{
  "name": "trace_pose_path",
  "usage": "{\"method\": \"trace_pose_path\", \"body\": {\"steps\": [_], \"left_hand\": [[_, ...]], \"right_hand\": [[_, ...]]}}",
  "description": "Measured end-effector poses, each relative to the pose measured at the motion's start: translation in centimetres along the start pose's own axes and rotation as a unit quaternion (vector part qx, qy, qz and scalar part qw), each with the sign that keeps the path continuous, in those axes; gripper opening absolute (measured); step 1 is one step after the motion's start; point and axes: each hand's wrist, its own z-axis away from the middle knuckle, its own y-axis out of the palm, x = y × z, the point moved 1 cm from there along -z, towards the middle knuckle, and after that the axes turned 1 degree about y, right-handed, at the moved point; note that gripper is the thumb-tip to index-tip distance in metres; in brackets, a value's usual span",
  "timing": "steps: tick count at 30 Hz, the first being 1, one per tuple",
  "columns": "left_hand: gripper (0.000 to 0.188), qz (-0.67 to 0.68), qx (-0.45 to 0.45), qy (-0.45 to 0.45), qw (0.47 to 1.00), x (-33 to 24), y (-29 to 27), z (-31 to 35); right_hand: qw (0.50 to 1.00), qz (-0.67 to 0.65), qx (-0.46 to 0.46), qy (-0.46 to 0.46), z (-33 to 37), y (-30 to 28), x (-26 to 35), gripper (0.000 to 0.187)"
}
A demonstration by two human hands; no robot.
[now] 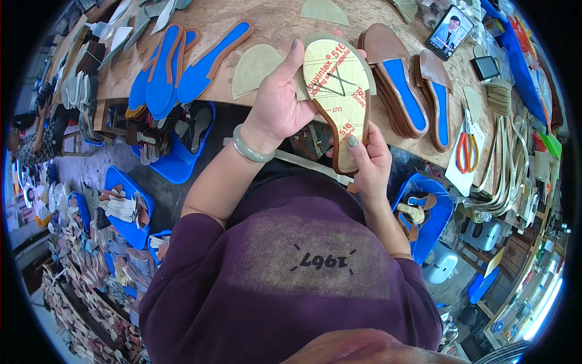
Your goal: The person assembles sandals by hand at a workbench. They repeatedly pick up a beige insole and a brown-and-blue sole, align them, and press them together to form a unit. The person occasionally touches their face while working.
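Note:
My left hand (282, 100) and my right hand (371, 161) hold up a shoe insole (350, 118) in front of my body. Its pale yellow underside faces me, with red print, black pen marks and a brown edge. The left thumb and fingers grip the wide toe part from the left, where a grey-green piece shows around the rim. At the narrow heel end, the right thumb presses on the face with fingers behind. Left of it on the table lies a half-round grey-green piece (257, 68). Brown slippers (394, 73) with blue insoles are stacked to the right.
Blue insoles with brown edges (209, 67) lie at the table's left. Orange-handled scissors (468, 148) rest on white sheet at the right, below a phone (450, 31). Blue bins (130, 206) stand on the floor; another blue bin (439, 227) holds shoe parts.

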Motion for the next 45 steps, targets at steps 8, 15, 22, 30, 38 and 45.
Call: {"method": "trace_pose_path", "body": {"steps": [8, 15, 22, 30, 38, 45], "left_hand": [[0.063, 0.000, -0.009, -0.002, 1.000, 0.2, -0.2, 0.1], [0.063, -0.012, -0.031, -0.001, 0.999, 0.5, -0.1, 0.3], [0.061, -0.006, -0.023, 0.005, 1.000, 0.7, 0.1, 0.3], [0.059, 0.007, -0.042, 0.009, 0.999, 0.6, 0.5, 0.6], [0.062, -0.015, -0.040, 0.020, 0.999, 0.6, 0.6, 0.7], [0.062, 0.006, -0.035, 0.022, 0.999, 0.8, 0.2, 0.7]], "right_hand": [[1.000, 0.001, -0.011, -0.004, 0.3, 0.1, -0.1, 0.043], [1.000, -0.013, -0.007, -0.023, 0.4, 0.1, -0.3, 0.043], [1.000, -0.005, -0.008, -0.022, 0.2, 0.3, -0.5, 0.040], [1.000, 0.002, -0.011, -0.019, 0.4, 0.4, -0.6, 0.039], [1.000, -0.014, -0.015, -0.017, 0.4, 0.6, -0.9, 0.041], [1.000, -0.015, 0.002, -0.022, 0.5, 0.3, -1.1, 0.044]]}}
